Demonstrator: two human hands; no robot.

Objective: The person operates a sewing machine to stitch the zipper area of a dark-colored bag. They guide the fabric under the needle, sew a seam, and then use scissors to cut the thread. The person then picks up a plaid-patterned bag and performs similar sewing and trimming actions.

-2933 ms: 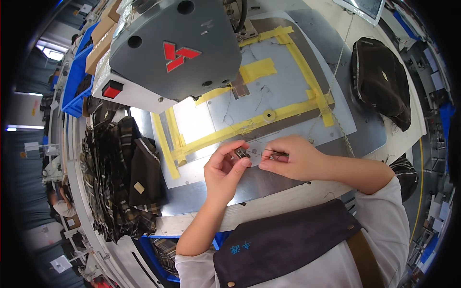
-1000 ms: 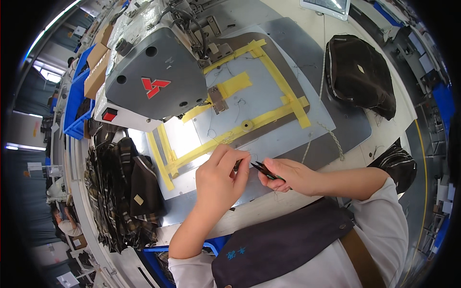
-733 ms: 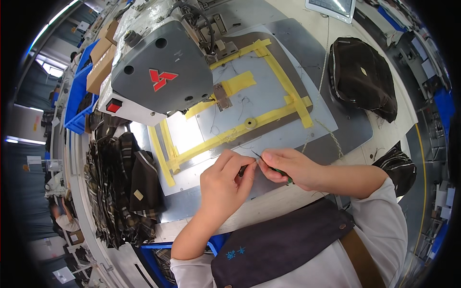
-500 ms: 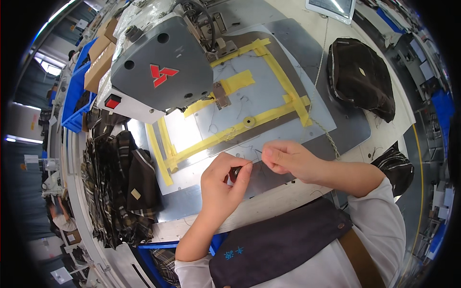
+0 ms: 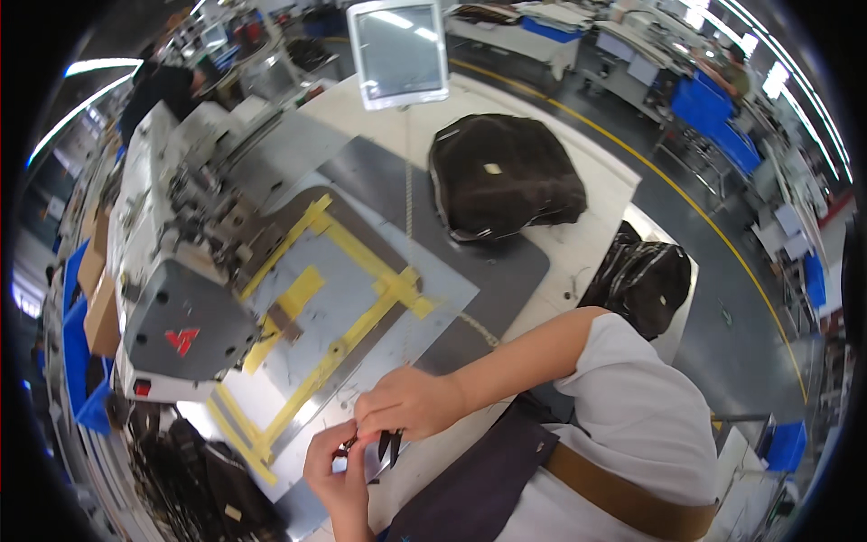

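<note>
My left hand (image 5: 336, 474) is closed with thumb and fingertips pinching a small dark piece, mostly hidden by the fingers. Against those fingertips presses my right hand (image 5: 411, 404), its fingers curled. From beneath the right hand stick out two dark pointed prongs, which look like small thread snips (image 5: 390, 448); their grip part is hidden in the palm. Both hands are over the front edge of a sewing machine's metal bed. Beyond them lies a pale template sheet (image 5: 361, 298) framed with yellow tape (image 5: 361, 257).
The sewing machine head (image 5: 190, 321) stands at the left, with dark plaid fabric pieces (image 5: 194, 479) piled below it. A dark brown fabric bundle (image 5: 506, 176) lies on the far tabletop, another bundle (image 5: 637, 280) to the right. A tablet screen (image 5: 399, 54) stands at the back.
My view has swung to the right. The hands, apart before, now meet at the fingertips, and the dark prongs have come into sight under the right hand.
</note>
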